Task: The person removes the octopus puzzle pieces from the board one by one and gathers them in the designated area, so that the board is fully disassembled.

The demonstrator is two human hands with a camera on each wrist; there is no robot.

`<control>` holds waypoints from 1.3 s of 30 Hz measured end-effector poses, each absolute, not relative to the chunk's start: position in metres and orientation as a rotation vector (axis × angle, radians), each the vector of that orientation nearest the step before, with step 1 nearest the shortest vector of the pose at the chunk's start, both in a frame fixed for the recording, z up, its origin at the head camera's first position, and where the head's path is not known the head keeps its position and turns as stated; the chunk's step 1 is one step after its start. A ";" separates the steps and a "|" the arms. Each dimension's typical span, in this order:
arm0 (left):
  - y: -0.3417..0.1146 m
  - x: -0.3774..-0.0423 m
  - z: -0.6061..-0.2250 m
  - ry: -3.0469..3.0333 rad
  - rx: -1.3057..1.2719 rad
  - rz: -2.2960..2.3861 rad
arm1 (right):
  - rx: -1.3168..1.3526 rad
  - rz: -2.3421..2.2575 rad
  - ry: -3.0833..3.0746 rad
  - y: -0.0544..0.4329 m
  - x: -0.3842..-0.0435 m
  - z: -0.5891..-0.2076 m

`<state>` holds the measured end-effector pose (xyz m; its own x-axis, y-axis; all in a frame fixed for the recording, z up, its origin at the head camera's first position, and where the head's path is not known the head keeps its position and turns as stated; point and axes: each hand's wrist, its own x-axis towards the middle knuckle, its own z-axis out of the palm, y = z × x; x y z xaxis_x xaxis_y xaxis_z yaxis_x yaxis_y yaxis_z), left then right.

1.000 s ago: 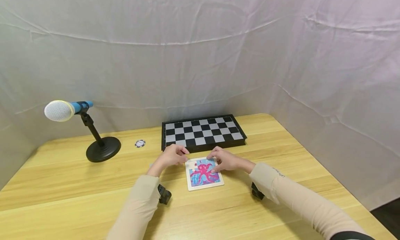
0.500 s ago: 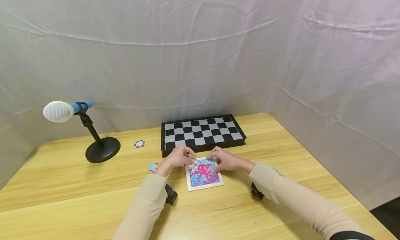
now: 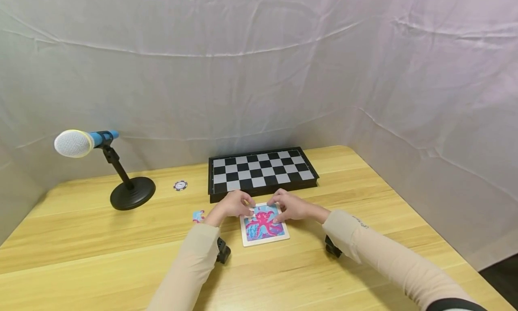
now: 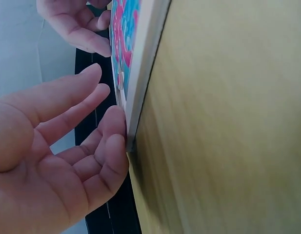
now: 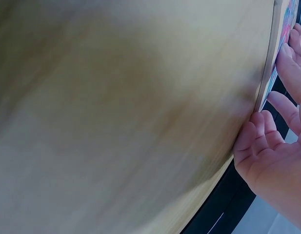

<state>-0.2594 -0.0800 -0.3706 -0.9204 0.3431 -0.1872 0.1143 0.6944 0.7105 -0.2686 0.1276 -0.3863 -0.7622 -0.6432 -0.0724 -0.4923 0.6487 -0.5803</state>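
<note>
An octopus jigsaw puzzle [image 3: 265, 228] in a white frame lies flat on the wooden table. My left hand [image 3: 234, 204] is over its upper left corner, thumb and index finger apart; in the left wrist view the bent outer fingers [image 4: 113, 124] touch the frame's corner. A small pale piece [image 4: 120, 79] stands slightly raised near the thumb. My right hand [image 3: 295, 206] rests on the upper right, thumb on the picture, index finger at the top edge. Its outer fingers [image 5: 255, 129] lean on the frame's corner. A loose puzzle piece [image 3: 198, 216] lies left of my left wrist.
A black-and-white chessboard box [image 3: 263, 171] stands just behind the puzzle, close to both hands. On the left are a microphone [image 3: 74, 143] on a black stand [image 3: 133, 193] and a poker chip [image 3: 180, 185]. Grey cloth [image 3: 243, 77] hangs behind the table.
My left hand has moved right, over the pale gap in the puzzle's upper left, and the loose piece has come into sight. My right hand has stayed in place.
</note>
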 end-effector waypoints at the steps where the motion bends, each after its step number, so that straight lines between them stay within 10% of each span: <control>1: -0.080 -0.259 -0.370 2.603 0.362 1.051 | -0.917 -0.794 2.597 0.128 -0.268 -0.386; 39: -0.072 -0.260 -0.369 2.594 0.296 1.049 | -0.909 -0.795 2.615 0.126 -0.269 -0.386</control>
<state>-0.2604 -0.0716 -0.3687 -0.9253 0.3086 -0.2205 0.0688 0.7082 0.7027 -0.2688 0.1261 -0.3865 -0.7705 -0.6343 -0.0633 -0.4918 0.6546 -0.5741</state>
